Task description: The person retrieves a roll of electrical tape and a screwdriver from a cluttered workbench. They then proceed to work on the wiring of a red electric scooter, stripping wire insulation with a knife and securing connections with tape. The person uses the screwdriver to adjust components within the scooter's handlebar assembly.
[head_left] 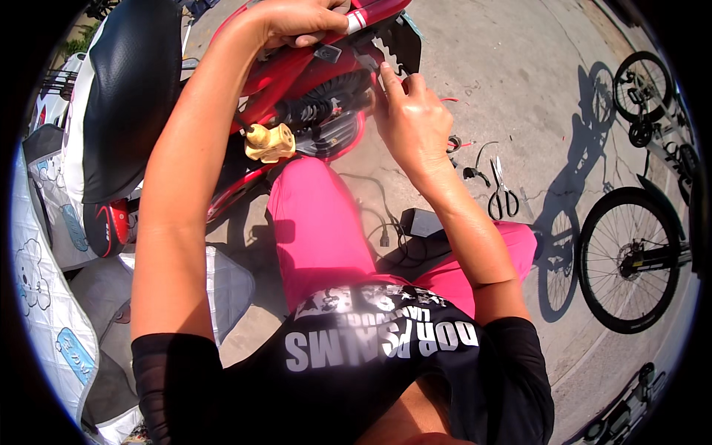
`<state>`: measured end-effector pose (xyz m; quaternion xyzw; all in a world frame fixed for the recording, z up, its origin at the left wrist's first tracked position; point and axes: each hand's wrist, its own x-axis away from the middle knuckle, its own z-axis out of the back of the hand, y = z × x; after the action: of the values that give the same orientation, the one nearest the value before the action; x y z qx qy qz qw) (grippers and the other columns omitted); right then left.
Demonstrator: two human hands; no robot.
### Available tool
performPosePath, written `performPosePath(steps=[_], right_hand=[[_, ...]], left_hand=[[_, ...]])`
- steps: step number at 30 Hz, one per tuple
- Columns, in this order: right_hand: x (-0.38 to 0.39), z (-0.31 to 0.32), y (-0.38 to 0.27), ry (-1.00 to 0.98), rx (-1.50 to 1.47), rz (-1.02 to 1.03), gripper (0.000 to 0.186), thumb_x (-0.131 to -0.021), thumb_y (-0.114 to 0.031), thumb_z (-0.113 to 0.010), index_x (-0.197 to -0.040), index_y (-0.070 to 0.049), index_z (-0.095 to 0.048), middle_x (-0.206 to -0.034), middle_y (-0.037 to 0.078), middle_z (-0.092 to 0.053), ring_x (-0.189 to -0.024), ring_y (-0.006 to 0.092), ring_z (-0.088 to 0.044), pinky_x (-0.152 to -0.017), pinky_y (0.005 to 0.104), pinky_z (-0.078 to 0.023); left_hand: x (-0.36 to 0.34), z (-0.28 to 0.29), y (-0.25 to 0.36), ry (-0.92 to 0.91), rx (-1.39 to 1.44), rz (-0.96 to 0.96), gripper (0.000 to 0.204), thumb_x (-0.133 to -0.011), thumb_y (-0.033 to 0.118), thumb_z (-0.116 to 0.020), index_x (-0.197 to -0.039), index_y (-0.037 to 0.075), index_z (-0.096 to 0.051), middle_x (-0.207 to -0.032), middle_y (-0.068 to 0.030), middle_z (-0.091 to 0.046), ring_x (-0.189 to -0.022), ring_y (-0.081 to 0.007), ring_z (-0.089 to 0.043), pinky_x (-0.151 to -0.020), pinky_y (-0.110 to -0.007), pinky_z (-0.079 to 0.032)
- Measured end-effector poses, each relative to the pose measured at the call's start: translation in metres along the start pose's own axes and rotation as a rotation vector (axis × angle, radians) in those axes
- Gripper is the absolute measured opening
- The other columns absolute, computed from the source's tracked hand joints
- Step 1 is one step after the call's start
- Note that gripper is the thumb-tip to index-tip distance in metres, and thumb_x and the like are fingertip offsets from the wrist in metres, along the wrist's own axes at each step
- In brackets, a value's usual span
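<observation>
On rough sunlit concrete (519, 74) we see the left hand (300, 21) clamped over the scooter's glossy red panel (297, 74); the right hand (412, 119) pinches its jagged black edge (393, 46).

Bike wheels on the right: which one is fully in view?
The lower, larger bicycle wheel, black tyre with spokes and hub all visible. The upper wheel near the rim is smaller in the picture and partly hidden by other parts.
</observation>
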<state>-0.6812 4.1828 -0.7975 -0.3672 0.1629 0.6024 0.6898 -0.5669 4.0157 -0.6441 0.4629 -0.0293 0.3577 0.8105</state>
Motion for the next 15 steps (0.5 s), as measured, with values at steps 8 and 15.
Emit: performPosePath(steps=[8,15], right_hand=[[-0.005,0.008,0.002,-0.029,0.063,0.049,0.035,-0.080,-0.025,-0.072,-0.114,-0.016,-0.068,-0.079,0.005,-0.057,-0.063,0.0229,-0.062,-0.050,0.0354,-0.049],[-0.011,0.012,0.003,-0.060,0.049,0.059,0.035,-0.081,-0.026,-0.072,-0.114,-0.016,-0.068,-0.082,0.006,-0.059,-0.065,0.0230,-0.062,-0.051,0.0354,-0.050]], left_hand=[[0.015,-0.002,0.026,0.043,-0.198,0.142,0.026,-0.090,0.034,-0.063,-0.078,0.013,-0.053,-0.051,0.0026,-0.043,-0.038,-0.0094,-0.036,-0.035,-0.027,-0.025],[0.005,0.000,0.007,0.012,-0.091,0.058,0.020,-0.088,0.033,-0.063,-0.083,0.015,-0.056,-0.054,0.0041,-0.043,-0.039,-0.0073,-0.035,-0.037,-0.026,-0.025]])
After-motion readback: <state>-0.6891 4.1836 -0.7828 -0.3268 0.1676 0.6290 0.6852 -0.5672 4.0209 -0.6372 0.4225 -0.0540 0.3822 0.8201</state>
